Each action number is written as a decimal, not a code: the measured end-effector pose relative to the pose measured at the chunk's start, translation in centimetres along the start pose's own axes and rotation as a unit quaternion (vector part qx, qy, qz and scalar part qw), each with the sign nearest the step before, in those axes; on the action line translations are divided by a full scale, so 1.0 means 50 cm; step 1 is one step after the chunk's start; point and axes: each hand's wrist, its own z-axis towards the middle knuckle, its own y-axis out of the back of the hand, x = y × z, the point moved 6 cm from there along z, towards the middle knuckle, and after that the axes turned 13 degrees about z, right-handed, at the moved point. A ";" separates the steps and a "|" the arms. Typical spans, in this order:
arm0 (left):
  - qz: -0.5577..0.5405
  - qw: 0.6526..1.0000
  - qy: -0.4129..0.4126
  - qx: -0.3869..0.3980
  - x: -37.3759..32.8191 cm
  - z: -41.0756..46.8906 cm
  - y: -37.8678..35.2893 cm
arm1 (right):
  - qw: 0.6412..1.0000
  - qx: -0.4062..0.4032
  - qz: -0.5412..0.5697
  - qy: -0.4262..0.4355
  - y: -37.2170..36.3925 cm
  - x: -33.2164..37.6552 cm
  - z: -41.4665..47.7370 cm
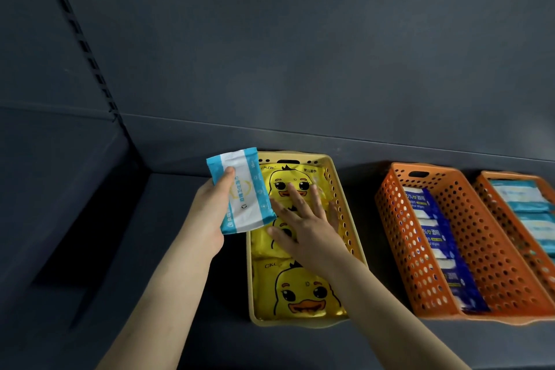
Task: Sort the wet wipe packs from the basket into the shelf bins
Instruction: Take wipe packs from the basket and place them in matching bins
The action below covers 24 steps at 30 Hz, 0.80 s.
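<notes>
My left hand [210,213] grips a light-blue and white wet wipe pack [244,189], held upright just left of the yellow bin [339,186]. That bin holds yellow duck-printed packs [300,291] laid in a row. My right hand [306,219] lies flat with spread, straight fingers on the middle duck pack, partly hiding it. The source basket is out of view.
Right of the yellow bin stands an orange bin [399,234] with dark-blue wipe packs [432,237]. A second orange bin [492,189] at the far right holds light-blue packs [528,204]. All sit on a dark grey shelf [168,249] with a back wall behind and open shelf floor to the left.
</notes>
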 end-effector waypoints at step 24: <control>-0.103 0.987 -0.096 0.082 -0.031 -0.159 -0.261 | 0.543 -0.206 0.814 -0.002 0.191 -0.188 -0.204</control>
